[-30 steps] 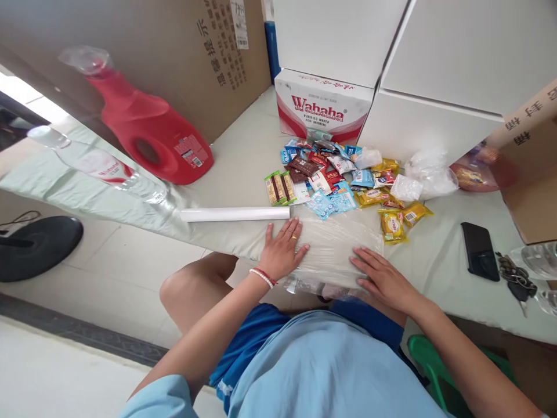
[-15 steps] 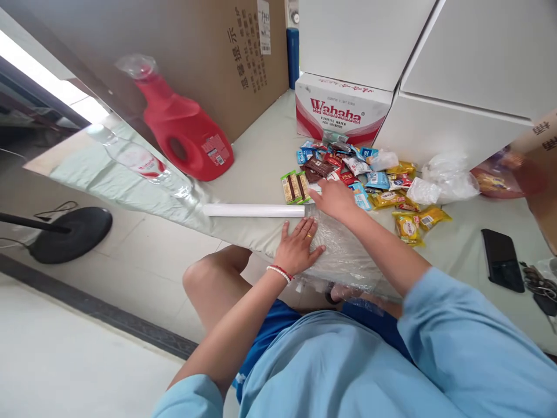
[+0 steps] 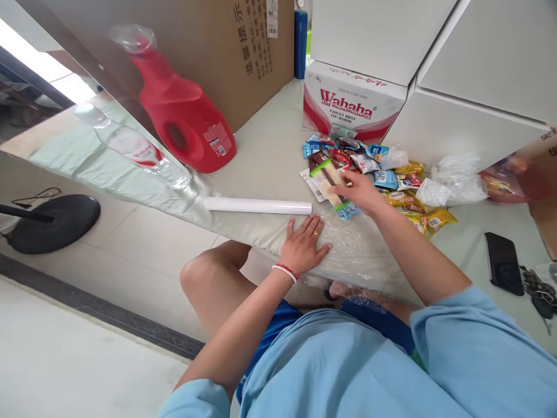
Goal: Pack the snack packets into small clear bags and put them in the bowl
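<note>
Pressing flat on a sheet of clear plastic wrap (image 3: 348, 249), the left hand (image 3: 304, 247) lies with fingers spread and grips nothing; the wrap is stretched over the near edge of the pale counter (image 3: 261, 157). The right hand (image 3: 359, 191) reaches past the wrap and closes around a bunch of green-edged brown snack bars (image 3: 328, 177), lifted at the near side of the heap of small coloured snack packets (image 3: 378, 174). Just left of the left hand, at the wrap's far edge, lies the white cling-film roll (image 3: 257, 205). Beyond the heap stands a red-and-white Wahaha carton (image 3: 352, 104). Far left of the roll rest a red detergent jug (image 3: 178, 116) and a clear water bottle (image 3: 130, 148). Right of the heap lies a black phone (image 3: 503, 263).
</note>
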`<action>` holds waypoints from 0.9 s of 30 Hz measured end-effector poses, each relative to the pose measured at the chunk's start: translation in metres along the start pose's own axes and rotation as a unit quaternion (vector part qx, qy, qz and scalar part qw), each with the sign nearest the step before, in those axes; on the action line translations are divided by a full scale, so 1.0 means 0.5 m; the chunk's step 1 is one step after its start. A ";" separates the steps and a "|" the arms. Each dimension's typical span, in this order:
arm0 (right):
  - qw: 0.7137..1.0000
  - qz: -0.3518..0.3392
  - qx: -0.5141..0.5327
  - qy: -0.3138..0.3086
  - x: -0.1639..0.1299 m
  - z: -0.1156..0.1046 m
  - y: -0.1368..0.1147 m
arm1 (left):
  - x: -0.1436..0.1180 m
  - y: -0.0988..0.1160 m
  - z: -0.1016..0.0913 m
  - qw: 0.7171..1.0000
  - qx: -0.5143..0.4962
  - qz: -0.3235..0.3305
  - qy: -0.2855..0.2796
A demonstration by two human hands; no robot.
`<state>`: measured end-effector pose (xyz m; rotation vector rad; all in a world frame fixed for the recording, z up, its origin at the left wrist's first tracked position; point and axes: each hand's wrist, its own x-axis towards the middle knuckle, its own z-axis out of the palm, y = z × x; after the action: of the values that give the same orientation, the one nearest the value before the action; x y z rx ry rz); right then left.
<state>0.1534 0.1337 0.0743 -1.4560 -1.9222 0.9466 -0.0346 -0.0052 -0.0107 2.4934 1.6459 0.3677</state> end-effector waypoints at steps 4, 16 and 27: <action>0.978 0.063 0.075 -0.182 -0.155 -0.069 0.058 | 0.000 0.000 0.000 1.000 -0.018 0.005 0.005; 0.946 -0.008 -0.320 -0.042 -0.289 0.024 0.086 | 0.002 0.003 -0.005 1.000 -0.023 -0.001 0.005; 0.941 -0.018 -0.336 -0.031 -0.306 0.030 0.090 | 0.002 0.002 -0.004 1.000 -0.016 0.004 0.007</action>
<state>0.2088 -0.0094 0.0283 -1.7479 -2.4493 0.3120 -0.0341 -0.0048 -0.0084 2.4820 1.6216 0.4086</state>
